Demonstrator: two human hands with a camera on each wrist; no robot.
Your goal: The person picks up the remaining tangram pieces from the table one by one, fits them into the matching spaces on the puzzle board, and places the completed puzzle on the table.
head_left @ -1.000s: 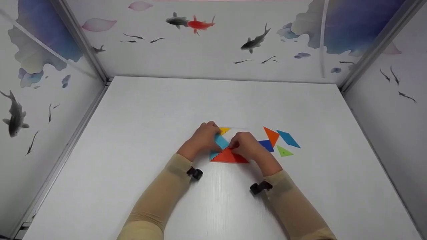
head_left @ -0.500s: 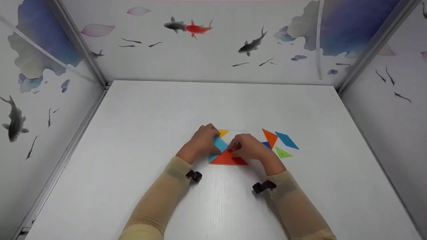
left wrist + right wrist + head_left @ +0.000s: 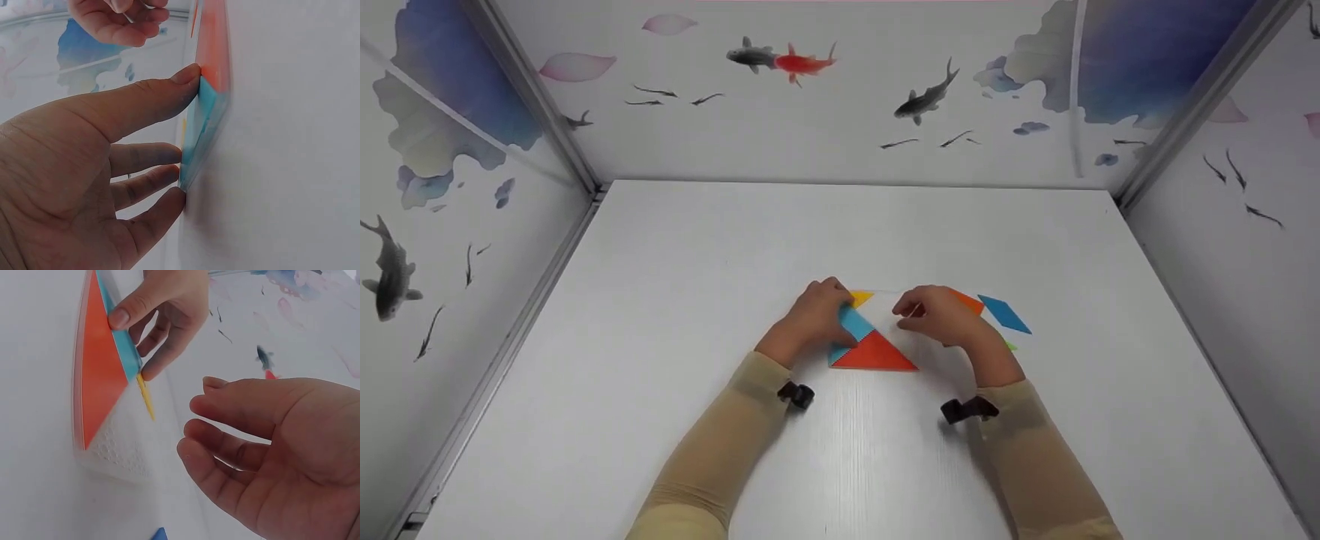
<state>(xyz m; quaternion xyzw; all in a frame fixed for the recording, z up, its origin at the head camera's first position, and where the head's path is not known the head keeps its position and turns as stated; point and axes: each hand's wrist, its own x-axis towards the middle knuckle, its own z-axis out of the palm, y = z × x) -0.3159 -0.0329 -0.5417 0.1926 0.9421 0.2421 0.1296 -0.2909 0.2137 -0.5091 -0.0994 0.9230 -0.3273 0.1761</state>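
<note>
"What just changed?"
"The clear tray [image 3: 119,445] holds the red triangle [image 3: 877,354]; the right hand [image 3: 949,319] has drawn away, uncovering it, so that piece looks settled."
"And the hands?"
"Right: just right of the triangle, fingers loosely bent, holding nothing. Left hand [image 3: 810,319]: left of the triangle, thumb and fingers apart, spread across the light-blue piece [image 3: 856,324] touching it."

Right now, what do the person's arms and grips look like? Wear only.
Left sleeve and right sleeve: long, beige, the left creased lower down. Left wrist camera and right wrist camera: small, black. Left grip and right grip: bare hands, no gloves or rings showing. No cables visible.
</note>
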